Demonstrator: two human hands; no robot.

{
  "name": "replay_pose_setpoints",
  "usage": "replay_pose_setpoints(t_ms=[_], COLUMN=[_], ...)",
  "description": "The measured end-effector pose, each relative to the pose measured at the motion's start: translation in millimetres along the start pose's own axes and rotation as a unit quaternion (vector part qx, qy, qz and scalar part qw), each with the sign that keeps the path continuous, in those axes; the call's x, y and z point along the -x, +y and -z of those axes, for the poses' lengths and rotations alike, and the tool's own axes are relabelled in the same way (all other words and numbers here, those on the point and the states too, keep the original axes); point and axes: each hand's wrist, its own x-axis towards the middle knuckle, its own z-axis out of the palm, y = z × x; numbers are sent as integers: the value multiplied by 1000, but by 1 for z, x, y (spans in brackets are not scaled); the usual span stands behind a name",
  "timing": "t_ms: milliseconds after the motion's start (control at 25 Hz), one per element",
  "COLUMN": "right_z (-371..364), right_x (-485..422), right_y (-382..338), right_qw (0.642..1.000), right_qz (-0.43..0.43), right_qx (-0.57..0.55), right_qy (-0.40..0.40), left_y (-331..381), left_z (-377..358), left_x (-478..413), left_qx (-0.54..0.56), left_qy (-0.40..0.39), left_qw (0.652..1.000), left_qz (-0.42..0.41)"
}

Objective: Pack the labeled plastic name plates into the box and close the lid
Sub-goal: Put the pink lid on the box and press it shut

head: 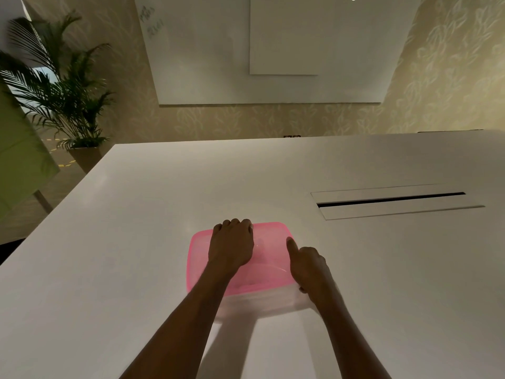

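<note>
We see the box (263,305) at lower centre on the table (136,214), pink lid (270,258) on. Our left hand (231,246) curls its fingers over the lid's far edge. Our right hand (310,268) grips the right rim, one finger straight on top.

The near middle of the white table top (136,242) is being taken up by the clear plastic box (262,302) under its pink translucent plastic lid (269,258). The lid's left half is being covered by the left hand (231,248), its right rim by the right hand (308,266). Bare surface is being left on the box's left, right and far sides. A long recessed black slot (390,199) is lying far right, well apart.
</note>
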Motion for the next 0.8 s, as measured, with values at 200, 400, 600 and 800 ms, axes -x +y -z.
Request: replay_pose_setpoints(t_ms=[200, 400, 600, 800], right_z=[4, 6, 6, -5], right_x=[0, -3, -4, -2], right_y=[-2, 0, 5, 11], right_qw=[997, 997, 994, 996], right_qz=[-11, 2, 16, 23], right_qx=[-71, -54, -87, -89], right_qy=[-31, -62, -67, -7], left_y=[0, -1, -2, -2], left_z=[0, -1, -1, -1], left_x=[-1, -2, -3, -2], left_qx=[3, 5, 9, 9], left_qy=[-3, -9, -11, -10], left_qw=[1000, 1000, 1000, 1000], left_qz=[-2, -7, -11, -4])
